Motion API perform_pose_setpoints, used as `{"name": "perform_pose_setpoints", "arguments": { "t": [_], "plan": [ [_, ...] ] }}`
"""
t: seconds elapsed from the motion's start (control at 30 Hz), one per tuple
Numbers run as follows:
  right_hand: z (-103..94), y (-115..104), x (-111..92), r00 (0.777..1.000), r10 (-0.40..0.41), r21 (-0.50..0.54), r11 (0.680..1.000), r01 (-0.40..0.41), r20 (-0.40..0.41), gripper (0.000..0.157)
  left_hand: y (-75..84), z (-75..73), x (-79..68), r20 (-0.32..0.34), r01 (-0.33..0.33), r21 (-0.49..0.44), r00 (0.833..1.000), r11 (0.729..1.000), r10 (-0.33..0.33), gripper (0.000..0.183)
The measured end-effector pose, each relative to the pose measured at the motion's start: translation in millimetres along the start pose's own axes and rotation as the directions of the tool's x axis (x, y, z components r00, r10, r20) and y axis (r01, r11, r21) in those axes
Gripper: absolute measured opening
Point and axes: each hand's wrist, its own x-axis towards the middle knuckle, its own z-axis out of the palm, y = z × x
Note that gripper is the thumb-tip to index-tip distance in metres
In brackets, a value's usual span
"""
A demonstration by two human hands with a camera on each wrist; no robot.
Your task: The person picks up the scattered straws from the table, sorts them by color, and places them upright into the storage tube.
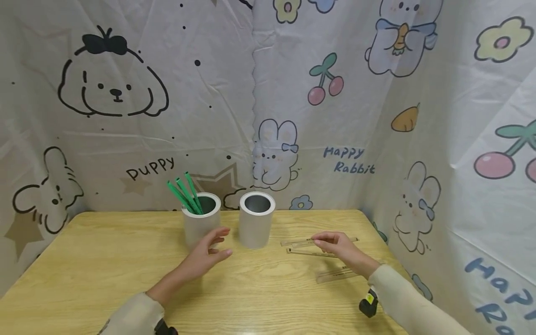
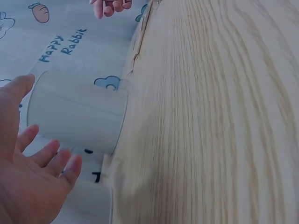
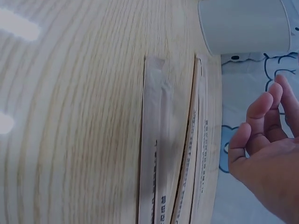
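Note:
Two white cylindrical holders stand side by side toward the back of the table. The left holder (image 1: 202, 229) has several green sticks (image 1: 184, 194) leaning in it; the right holder (image 1: 254, 228) shows a grey inside. My left hand (image 1: 205, 255) hovers in front of the left holder, fingers spread, holding nothing. On the right, my right hand (image 1: 344, 250) is over slim printed wrapped packets (image 1: 311, 252). In the right wrist view its fingers (image 3: 260, 106) are loosely bent, with nothing seen between them. The packets' contents cannot be made out.
More wrapped packets (image 1: 335, 275) lie nearer on the right of the wooden table (image 1: 251, 302). A printed cloth (image 1: 217, 107) hangs behind the table and along its right side.

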Motion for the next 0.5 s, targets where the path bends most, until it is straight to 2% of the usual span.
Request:
{"name": "perform_pose_setpoints", "arguments": {
  "t": [0.17, 0.37, 0.5],
  "plan": [
    [-6.3, 10, -2, 0.999, -0.031, 0.007, 0.999, 0.031, 0.043, 0.052, -2.1, 15.9, 12.0, -0.036, 0.009, -0.026, 0.999, 1.000, -0.010, 0.073],
    [-15.1, 22, -7, 0.996, 0.004, -0.058, 0.998, 0.001, 0.084, 0.050, -1.1, 29.7, 30.9, -0.090, 0.028, -0.055, 0.995, 0.998, -0.033, 0.087],
    [-22.7, 30, -11, 0.993, 0.016, -0.055, 0.998, -0.010, 0.114, 0.046, 2.5, 34.9, 46.7, -0.129, 0.011, -0.067, 0.991, 0.998, -0.019, 0.094]
  ]
}}
